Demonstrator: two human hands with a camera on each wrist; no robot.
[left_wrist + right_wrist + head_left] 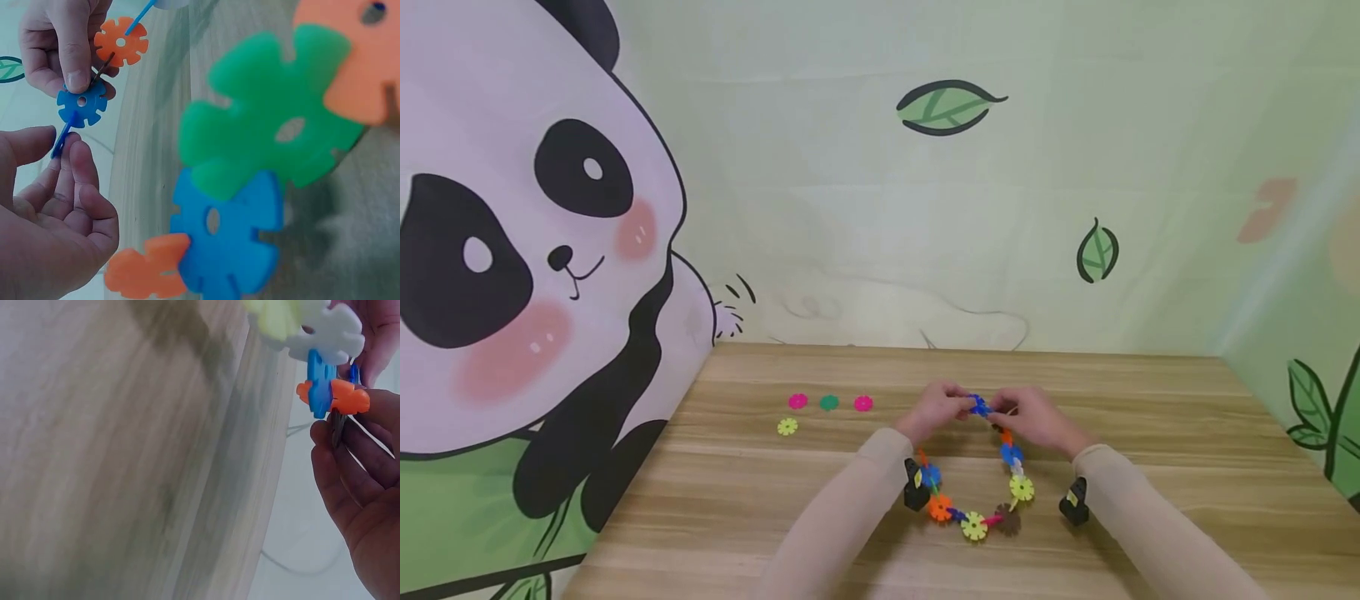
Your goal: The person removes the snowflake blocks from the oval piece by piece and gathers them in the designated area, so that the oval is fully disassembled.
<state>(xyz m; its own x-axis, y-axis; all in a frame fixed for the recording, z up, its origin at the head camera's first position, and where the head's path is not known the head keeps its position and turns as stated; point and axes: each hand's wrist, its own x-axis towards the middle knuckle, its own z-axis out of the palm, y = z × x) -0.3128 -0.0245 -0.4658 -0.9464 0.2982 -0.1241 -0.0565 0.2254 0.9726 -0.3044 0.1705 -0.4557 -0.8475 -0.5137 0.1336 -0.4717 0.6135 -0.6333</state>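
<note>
Notched plastic flower discs form a curved chain between my forearms; a yellow-green disc [974, 526] lies at its near end. My left hand [936, 408] pinches a dark blue disc [62, 139] between thumb and fingers. My right hand [1033, 415] grips a blue disc [82, 105], its thumb pressed on the face. The two blue discs meet edge to edge at an angle. From the right hand the chain runs through a brown disc [339, 425], an orange disc [121, 42] and a light blue disc [320, 384]. The left sleeve covers part of the chain's left side.
Loose discs lie left of the hands on the wooden table [737, 500]: two pink discs [863, 403], a green disc [829, 402] and a yellow disc [787, 427]. A wall cloth [820, 208] with a panda and leaves hangs behind the table's far edge.
</note>
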